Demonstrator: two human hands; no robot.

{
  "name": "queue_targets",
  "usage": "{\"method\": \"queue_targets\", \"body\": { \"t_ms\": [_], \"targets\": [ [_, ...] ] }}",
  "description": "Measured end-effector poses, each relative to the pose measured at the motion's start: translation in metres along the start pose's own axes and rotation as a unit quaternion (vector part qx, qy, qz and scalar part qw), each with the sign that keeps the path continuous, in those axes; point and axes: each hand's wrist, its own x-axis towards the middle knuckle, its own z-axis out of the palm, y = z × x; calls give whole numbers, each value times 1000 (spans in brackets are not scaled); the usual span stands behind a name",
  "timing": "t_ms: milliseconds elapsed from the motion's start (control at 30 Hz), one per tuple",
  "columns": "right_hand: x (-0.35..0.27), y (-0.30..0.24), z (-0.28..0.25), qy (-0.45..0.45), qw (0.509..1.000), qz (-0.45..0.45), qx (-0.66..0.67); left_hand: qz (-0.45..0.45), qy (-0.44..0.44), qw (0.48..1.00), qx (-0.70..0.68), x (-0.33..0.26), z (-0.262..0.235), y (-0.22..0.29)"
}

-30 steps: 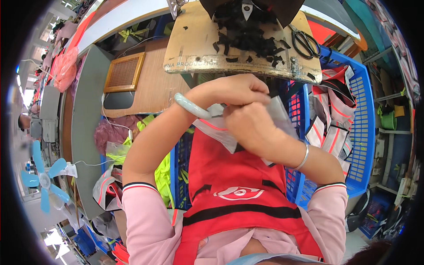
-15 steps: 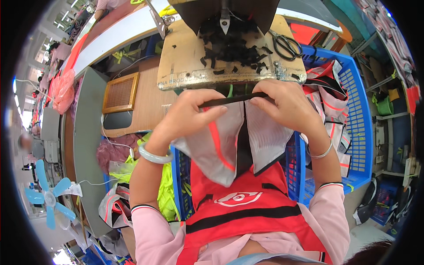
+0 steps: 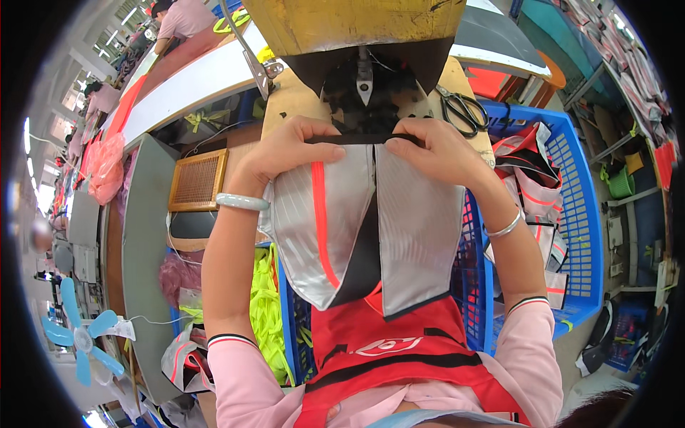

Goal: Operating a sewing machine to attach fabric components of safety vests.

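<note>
Between my hands hangs a silver-grey fabric piece [image 3: 421, 221] with a bright orange stripe, black edging and a black section in its middle. Its top edge is a black band [image 3: 364, 139], stretched level in front of the machine. My left hand [image 3: 296, 148] pinches the band's left end, thumb on the near side. At the other end my right hand [image 3: 437, 152] grips it the same way. Just beyond is a sewing machine [image 3: 357, 28] with a yellow, worn head and a pointed metal part over dark scraps [image 3: 403, 105]. The fabric hides part of the red apron [image 3: 399, 324].
Black-handled scissors [image 3: 465, 114] lie on the machine bed's right side. A blue crate [image 3: 579, 214] with similar grey pieces stands right. Left are neon-yellow strips [image 3: 264, 314], a wood-framed woven panel [image 3: 198, 180] and a blue fan [image 3: 82, 332]. Other people sit far left.
Both hands have risen slightly in view and moved left with the fabric. The piece now hangs flatter, facing me, its band level. My view has tilted up, showing more of the machine head.
</note>
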Motion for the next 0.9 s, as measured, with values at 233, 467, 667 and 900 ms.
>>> {"method": "queue_targets", "body": {
  "t_ms": [233, 467, 667, 900],
  "targets": [
    [33, 8, -4, -21, 998, 56, -6, -19, -4, 1000, -1, 31, -24, -10],
    [50, 25, -7, -37, 999, 39, 1, -29, 3, 999, 21, 47, -35, -15],
    [53, 21, -8, -4, 999, 20, 30, -28, 9, 999, -21, 44, -37, -10],
    [50, 24, -17, 46, 995, 60, 58, 6, 23, 999, -46, 42, -38, -10]
  ]
}}
